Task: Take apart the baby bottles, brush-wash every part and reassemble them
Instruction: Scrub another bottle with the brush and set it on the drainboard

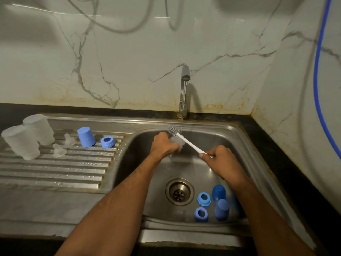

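L hand [163,145] grips clear bottle part [178,142] under tap [184,89], R hand [219,159] holds brush [186,142] over sink [245,145].

Two clear bottles [20,142] [39,129]. Two teats [59,150] [69,139]. Three blue caps [86,136] [218,192] [221,209]. Three blue rings [108,141] [204,199] [201,214]. One brush [186,142]. One tap [184,93]. Two hands [163,145] [222,160].

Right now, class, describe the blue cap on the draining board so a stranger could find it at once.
Start at the ribbed steel draining board left of the sink basin. Near its back edge stands the blue cap, mouth down. Unlike the blue ring beside it, its top is closed and it stands taller.
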